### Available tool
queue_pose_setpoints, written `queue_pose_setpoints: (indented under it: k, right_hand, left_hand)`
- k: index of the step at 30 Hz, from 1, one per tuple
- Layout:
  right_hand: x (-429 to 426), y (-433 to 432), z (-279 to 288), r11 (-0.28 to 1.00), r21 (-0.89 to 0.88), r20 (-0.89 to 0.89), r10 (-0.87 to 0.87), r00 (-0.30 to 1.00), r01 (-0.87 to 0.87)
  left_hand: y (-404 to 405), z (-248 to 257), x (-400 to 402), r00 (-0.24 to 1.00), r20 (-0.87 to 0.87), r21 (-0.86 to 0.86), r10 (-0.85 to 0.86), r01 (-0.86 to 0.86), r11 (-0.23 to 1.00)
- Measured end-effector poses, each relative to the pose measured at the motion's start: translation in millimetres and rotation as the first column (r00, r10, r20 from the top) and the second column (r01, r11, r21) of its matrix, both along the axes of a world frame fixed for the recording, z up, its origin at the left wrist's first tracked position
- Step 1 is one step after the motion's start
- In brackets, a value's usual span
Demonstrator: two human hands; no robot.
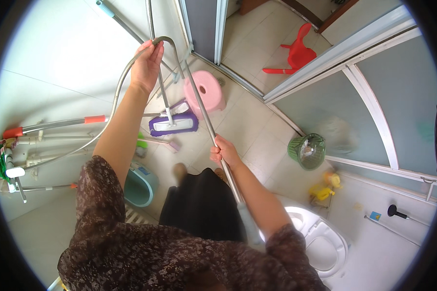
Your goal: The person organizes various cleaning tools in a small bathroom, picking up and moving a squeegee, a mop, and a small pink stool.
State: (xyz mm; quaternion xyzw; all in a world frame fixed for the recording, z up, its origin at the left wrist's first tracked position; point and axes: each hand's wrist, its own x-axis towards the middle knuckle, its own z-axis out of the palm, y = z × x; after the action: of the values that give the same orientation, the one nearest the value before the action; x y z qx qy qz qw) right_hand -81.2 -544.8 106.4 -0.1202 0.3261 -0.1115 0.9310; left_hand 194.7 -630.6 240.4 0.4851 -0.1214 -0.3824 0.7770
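Note:
My left hand is raised at the upper left, its fingers around a flexible metal shower hose. The hose arches over the hand, its end hanging down past the fingers, and runs back to the left wall. My right hand, at centre, grips a long metal pole that slants from the upper middle down beside my body to a pale grip. What the pole's upper end bears is not clear. Beyond my left hand, a flat mop with a purple edge rests on the floor beside a pink plastic stool.
A teal basin stands near my feet on the left. To the right are a green wastebasket, yellow bottles and a white toilet. A red plastic chair lies past the sliding door's track. Red-gripped poles line the left wall.

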Motion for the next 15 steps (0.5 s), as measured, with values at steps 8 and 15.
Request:
queue_pose_setpoints:
  k: [8,15]
  right_hand:
    - [-13,24,10,0.974,0.179,-0.081,-0.127,0.989,0.14]
    - [-120,54,49,0.983,0.162,-0.362,-0.025,0.932,0.09]
  left_hand:
    - [15,-12,-6,0.999,-0.005,0.081,-0.051,0.051,0.995]
    - [37,-27,-8,0.995,-0.069,0.104,-0.067,0.074,0.992]
